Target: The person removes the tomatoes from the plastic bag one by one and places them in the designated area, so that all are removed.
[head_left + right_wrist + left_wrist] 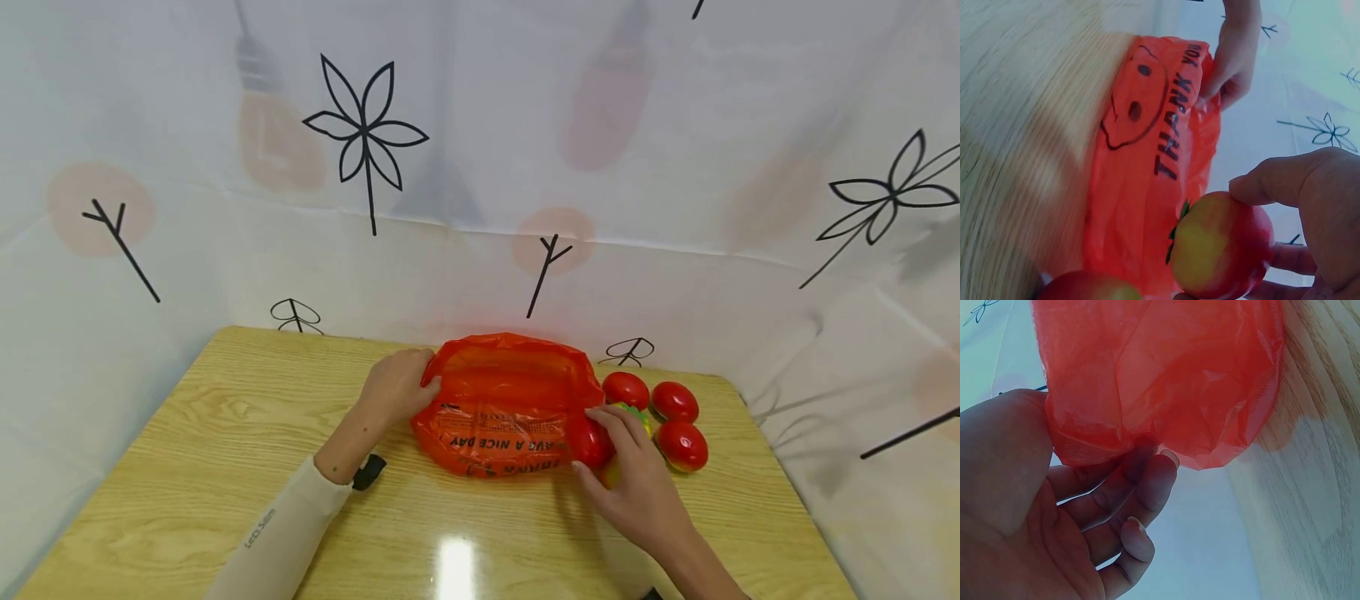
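A red plastic bag [495,450], printed with black lettering, stands on the table with its mouth spread wide. My left hand [396,385] pinches the bag's left rim between thumb and fingers; in the left wrist view some fingertips of the left hand [1097,512] are behind the film. At the bag's right side, my right hand [633,479] grips a round red-and-yellow fruit [1222,247] with small green leaves at one end. The fruit overlaps the bag's right rim in the head view. Thumb and fingers of the right hand [1329,219] lie around its red side.
Several shiny red fruits, among them one red fruit [682,445], lie to the right of the bag. A green leafy top [633,412] shows behind the right hand. Pale patterned cloth [480,167] hangs behind the wooden table [225,400].
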`<state>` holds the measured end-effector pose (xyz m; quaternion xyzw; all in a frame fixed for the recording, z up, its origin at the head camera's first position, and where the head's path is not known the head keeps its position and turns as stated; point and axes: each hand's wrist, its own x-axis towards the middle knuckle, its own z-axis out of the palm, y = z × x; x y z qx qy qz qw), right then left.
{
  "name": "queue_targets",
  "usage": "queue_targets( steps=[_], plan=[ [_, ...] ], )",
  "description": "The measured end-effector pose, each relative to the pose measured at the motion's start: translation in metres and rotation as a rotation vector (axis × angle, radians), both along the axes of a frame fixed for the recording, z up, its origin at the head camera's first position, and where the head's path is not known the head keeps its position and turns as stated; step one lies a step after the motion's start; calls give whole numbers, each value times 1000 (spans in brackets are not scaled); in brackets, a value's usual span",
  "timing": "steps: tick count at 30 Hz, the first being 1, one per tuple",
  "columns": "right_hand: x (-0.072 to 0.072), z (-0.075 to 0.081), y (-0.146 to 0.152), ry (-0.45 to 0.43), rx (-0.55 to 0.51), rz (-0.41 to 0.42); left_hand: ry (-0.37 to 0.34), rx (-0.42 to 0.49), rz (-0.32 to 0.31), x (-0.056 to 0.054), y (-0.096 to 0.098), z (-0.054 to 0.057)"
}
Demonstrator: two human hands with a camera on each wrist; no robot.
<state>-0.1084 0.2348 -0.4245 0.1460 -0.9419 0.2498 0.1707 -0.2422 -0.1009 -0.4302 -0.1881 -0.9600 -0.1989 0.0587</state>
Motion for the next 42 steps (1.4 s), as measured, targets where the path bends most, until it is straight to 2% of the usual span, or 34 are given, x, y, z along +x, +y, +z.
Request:
queue_targets(
  steps=[20, 42],
  plan=[
    [11, 3, 25, 11, -24, -84, -5, -4, 12, 0, 0, 0],
    [18, 11, 53, 5, 13, -185, -11, -9, 8, 0, 0, -1]
  ],
)
